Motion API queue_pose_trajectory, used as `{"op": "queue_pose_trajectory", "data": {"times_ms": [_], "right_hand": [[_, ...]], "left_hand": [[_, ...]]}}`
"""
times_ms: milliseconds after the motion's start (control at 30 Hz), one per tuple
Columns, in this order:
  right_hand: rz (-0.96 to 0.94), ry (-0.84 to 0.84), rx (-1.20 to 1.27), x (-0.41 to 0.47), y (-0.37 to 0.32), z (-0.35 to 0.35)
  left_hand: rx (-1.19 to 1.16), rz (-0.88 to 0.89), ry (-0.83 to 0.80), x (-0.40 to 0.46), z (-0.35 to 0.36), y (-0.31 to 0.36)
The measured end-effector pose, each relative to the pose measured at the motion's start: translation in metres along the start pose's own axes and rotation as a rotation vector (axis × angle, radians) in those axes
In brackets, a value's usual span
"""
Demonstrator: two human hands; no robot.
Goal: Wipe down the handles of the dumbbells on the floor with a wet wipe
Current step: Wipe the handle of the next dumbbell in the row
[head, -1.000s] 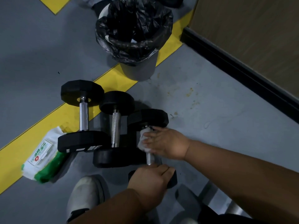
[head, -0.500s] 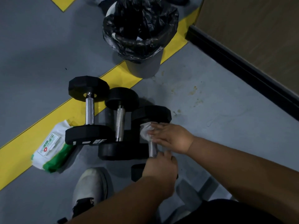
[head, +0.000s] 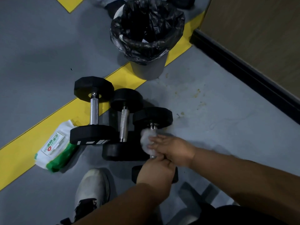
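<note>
Three black dumbbells with steel handles lie side by side on the grey floor: the left one [head: 94,111], the middle one [head: 124,125] and the right one [head: 153,118]. My right hand [head: 172,149] presses a crumpled white wet wipe [head: 146,140] around the right dumbbell's handle. My left hand [head: 155,173] grips that dumbbell's near weight and covers most of it.
A grey bin with a black liner [head: 146,38] stands just beyond the dumbbells on a yellow floor stripe [head: 53,117]. A white and green pack of wipes [head: 55,147] lies left of them. My shoe [head: 92,184] is close in front. A wall with a black skirting [head: 246,67] runs along the right.
My right hand has slid the wipe down the handle toward me, leaving bare steel by the far weight. My left hand stays on the near weight. The view has shifted slightly.
</note>
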State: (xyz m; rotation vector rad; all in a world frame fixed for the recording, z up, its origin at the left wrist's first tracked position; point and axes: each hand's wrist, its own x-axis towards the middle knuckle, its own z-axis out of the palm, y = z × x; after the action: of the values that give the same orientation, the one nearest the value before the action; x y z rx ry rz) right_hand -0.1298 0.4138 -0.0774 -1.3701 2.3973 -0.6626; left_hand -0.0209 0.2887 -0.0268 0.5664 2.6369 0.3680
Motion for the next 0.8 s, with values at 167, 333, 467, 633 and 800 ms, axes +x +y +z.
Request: {"op": "queue_pose_trajectory", "data": {"times_ms": [167,333,467,633,800], "right_hand": [[-0.153,-0.225,-0.044,0.030,0.010,-0.011],[-0.042,-0.164,-0.008,0.025,0.002,0.010],[-0.150,-0.222,0.022,0.009,-0.003,0.009],[0.047,-0.098,0.033,0.032,0.010,0.001],[-0.117,-0.146,0.085,0.001,-0.005,0.019]], "left_hand": [[-0.185,0.125,0.133,-0.022,0.009,-0.047],[-0.132,0.191,0.125,-0.033,0.001,-0.066],[-0.049,0.205,0.112,-0.030,-0.005,-0.051],[0.124,0.146,-0.017,-0.023,-0.016,-0.033],[0.147,-0.012,-0.093,-0.016,-0.016,-0.012]]}}
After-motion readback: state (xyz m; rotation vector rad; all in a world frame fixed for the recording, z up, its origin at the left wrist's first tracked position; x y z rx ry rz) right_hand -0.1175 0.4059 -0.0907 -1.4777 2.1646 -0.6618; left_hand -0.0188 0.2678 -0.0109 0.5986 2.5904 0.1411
